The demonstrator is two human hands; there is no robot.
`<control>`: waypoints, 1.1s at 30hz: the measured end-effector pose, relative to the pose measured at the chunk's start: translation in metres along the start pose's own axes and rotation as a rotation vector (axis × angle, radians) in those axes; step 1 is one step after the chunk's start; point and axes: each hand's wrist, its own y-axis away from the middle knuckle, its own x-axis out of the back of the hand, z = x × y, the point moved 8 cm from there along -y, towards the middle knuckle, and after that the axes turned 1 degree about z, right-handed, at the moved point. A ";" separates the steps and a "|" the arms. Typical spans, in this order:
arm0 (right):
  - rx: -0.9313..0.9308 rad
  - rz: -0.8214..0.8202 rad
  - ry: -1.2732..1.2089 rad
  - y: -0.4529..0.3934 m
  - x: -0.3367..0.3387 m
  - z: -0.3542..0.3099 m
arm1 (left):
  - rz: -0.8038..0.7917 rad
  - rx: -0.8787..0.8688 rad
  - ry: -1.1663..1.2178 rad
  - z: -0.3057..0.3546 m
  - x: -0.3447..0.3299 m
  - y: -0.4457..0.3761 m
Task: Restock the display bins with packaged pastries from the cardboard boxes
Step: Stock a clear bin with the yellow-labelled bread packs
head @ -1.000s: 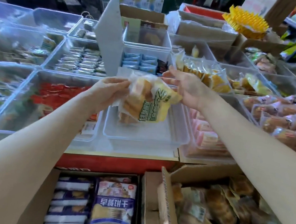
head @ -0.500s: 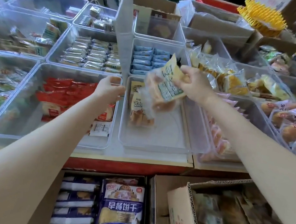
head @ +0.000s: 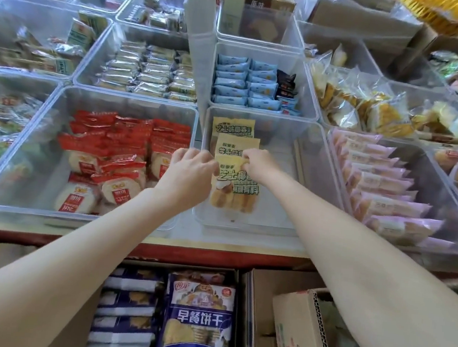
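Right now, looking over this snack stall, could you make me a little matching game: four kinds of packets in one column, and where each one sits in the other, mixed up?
Things:
1. red packets
2. pale blue packets
3. pink packets
4. yellow pastry packet

Places:
A. bin behind the centre bin
B. centre bin, held by the left hand and the right hand
C. bin left of the centre bin
D. bin right of the centre bin

Pairs: 1-C, 2-A, 3-D, 4-B
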 end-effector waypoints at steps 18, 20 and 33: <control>0.044 -0.024 -0.366 0.177 0.111 0.103 | 0.053 -0.296 0.127 0.173 0.025 -0.016; 0.045 -0.068 -0.366 0.223 0.121 0.132 | 0.116 -0.457 0.248 0.224 0.032 -0.005; 0.006 -0.711 0.054 0.326 -0.054 0.251 | -0.563 -0.668 -0.045 0.380 -0.092 0.094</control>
